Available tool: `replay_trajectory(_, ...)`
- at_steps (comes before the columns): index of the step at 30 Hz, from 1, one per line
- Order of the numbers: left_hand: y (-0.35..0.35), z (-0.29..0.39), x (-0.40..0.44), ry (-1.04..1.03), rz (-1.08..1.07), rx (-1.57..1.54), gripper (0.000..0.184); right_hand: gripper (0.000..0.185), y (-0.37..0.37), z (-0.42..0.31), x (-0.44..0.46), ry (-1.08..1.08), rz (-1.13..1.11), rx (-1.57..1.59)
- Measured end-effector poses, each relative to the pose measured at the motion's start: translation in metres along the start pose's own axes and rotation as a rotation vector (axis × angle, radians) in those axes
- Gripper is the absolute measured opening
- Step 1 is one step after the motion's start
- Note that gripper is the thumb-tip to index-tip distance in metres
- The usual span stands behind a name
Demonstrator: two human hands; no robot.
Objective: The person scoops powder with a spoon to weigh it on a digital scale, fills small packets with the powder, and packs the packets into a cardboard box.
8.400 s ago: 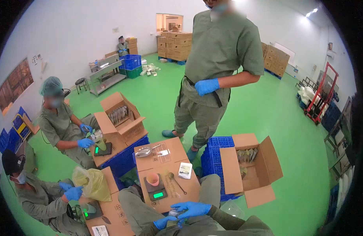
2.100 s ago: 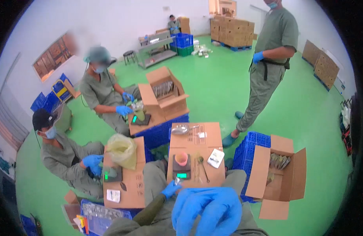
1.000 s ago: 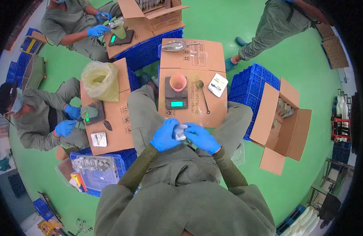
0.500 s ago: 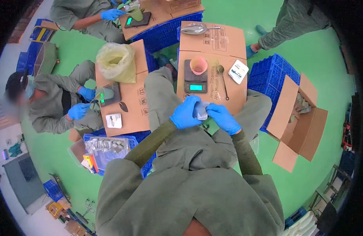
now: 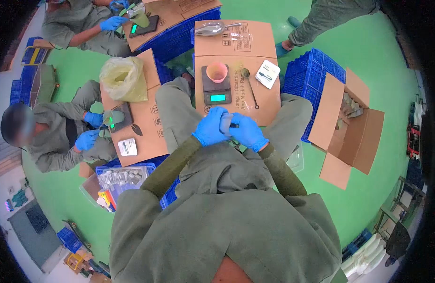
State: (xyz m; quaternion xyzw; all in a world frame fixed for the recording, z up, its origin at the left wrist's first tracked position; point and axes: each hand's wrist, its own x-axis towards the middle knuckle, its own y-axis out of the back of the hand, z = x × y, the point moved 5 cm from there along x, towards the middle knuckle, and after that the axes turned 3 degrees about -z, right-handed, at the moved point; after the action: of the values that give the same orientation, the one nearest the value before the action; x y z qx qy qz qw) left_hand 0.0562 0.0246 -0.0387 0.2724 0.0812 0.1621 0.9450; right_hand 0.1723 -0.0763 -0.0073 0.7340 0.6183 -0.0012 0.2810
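In front of my lap, my left hand [image 5: 211,127], in a blue glove, is closed on a small translucent whitish pouch [image 5: 225,122]. My right hand [image 5: 249,132], also gloved, is closed beside it against the pouch. A short dark piece [image 5: 234,125] shows at its fingers, too small to name. Beyond my hands, a pink cup [image 5: 216,72] stands on a black digital scale [image 5: 217,98] with a lit green display. To its right lie a long-handled measuring spoon [image 5: 245,73] and a white printed card or packet [image 5: 268,74].
A cardboard-topped work surface [image 5: 208,52] holds a metal scoop [image 5: 211,29] at its far end. Rightward are a blue crate [image 5: 311,70] and an open carton [image 5: 352,141] with packets inside. A co-worker [image 5: 62,127] sits left beside a yellowish bag [image 5: 125,78].
My hands have come closer together around the pouch, and the dark piece now shows at my right fingers. The view has shifted, so the surroundings appear further left and slightly higher.
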Motion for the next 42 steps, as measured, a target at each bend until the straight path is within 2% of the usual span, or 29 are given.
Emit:
replay_trajectory(1, 0.001, 0.002, 0.001, 0.050, 0.015, -0.028, 0.066, 0.029, 0.002, -0.003, 0.002, 0.022, 0.014, 0.022)
replay_trajectory(4, -0.003, -0.003, 0.005, 0.014, 0.048, 0.027, 0.069, 0.025, 0.006, -0.009, 0.007, 0.124, 0.012, 0.050)
replay_trajectory(5, -0.004, -0.008, 0.001, 0.100, 0.057, -0.039, 0.069, 0.024, 0.010, -0.015, 0.010, 0.177, 0.010, 0.050)
replay_trajectory(6, -0.002, -0.013, -0.002, 0.181, 0.071, -0.102, 0.070, 0.024, 0.018, -0.023, 0.010, 0.149, 0.011, 0.205)
replay_trajectory(7, 0.000, -0.017, -0.002, 0.258, 0.086, -0.165, 0.071, 0.025, 0.026, -0.013, 0.016, 0.125, 0.147, 0.225)
replay_trajectory(9, 0.003, -0.023, -0.002, 0.238, 0.138, -0.143, 0.071, 0.028, 0.042, 0.025, 0.032, 0.076, 0.416, 0.259)
replay_trajectory(12, -0.001, -0.036, -0.004, 0.276, 0.168, -0.180, 0.072, 0.031, 0.066, 0.069, 0.055, -0.149, 0.597, -0.141)
replay_trajectory(15, -0.005, -0.049, -0.002, 0.271, 0.193, -0.226, 0.072, 0.032, 0.056, 0.140, 0.086, -0.157, 0.714, -0.464)
replay_trajectory(17, -0.012, -0.064, -0.005, 0.284, 0.188, -0.294, 0.072, 0.026, 0.046, 0.165, 0.104, -0.192, 0.600, -0.707)
replay_trajectory(19, -0.021, -0.079, -0.006, 0.322, 0.151, -0.409, 0.072, 0.028, 0.040, 0.166, 0.107, -0.444, 0.529, -0.492)
replay_trajectory(20, -0.028, -0.074, -0.008, 0.307, 0.140, -0.402, 0.071, 0.028, 0.040, 0.158, 0.105, -0.425, 0.564, -0.515)
replay_trajectory(21, -0.020, -0.076, -0.002, 0.287, 0.161, -0.389, 0.071, 0.026, 0.042, 0.156, 0.114, -0.480, 0.432, -0.495)
replay_trajectory(22, -0.022, -0.078, 0.000, 0.260, 0.189, -0.433, 0.070, 0.026, 0.041, 0.160, 0.111, -0.322, 0.490, -0.519)
replay_trajectory(24, -0.017, -0.075, 0.002, 0.260, 0.239, -0.453, 0.066, 0.025, 0.047, 0.190, 0.111, -0.315, 0.534, -0.441)
replay_trajectory(26, -0.019, -0.078, 0.003, 0.256, 0.204, -0.529, 0.065, 0.020, 0.067, 0.183, 0.102, -0.188, 0.707, -0.212)
replay_trajectory(28, -0.024, -0.084, 0.003, 0.239, 0.222, -0.563, 0.067, 0.019, 0.091, 0.125, 0.094, -0.162, 0.764, -0.124)
replay_trajectory(31, -0.027, -0.089, 0.005, 0.239, 0.240, -0.635, 0.072, 0.016, 0.117, 0.034, 0.104, 0.086, 0.761, -0.035)
replay_trajectory(33, -0.023, -0.083, 0.005, 0.241, 0.216, -0.669, 0.071, 0.018, 0.112, -0.045, 0.125, 0.122, 0.665, 0.049)
replay_trajectory(34, -0.015, -0.074, 0.005, 0.227, 0.189, -0.676, 0.068, 0.017, 0.101, -0.092, 0.134, 0.223, 0.644, -0.111)
replay_trajectory(35, -0.013, -0.068, 0.004, 0.211, 0.161, -0.682, 0.065, 0.016, 0.085, -0.122, 0.152, 0.286, 0.554, -0.132)
replay_trajectory(36, -0.034, -0.082, 0.010, 0.185, 0.177, -0.670, 0.062, 0.016, 0.067, -0.151, 0.171, 0.346, 0.464, -0.151)
replay_trajectory(38, -0.072, -0.101, 0.020, 0.146, 0.186, -0.670, 0.058, 0.015, 0.018, -0.221, 0.202, 0.505, 0.307, -0.481)
replay_trajectory(40, -0.065, -0.095, 0.019, 0.137, 0.215, -0.679, 0.053, 0.013, -0.042, -0.265, 0.238, 0.707, 0.172, -0.602)
replay_trajectory(42, -0.056, -0.086, 0.017, 0.155, 0.245, -0.701, 0.050, 0.012, -0.106, -0.279, 0.288, 0.762, 0.055, -1.090)
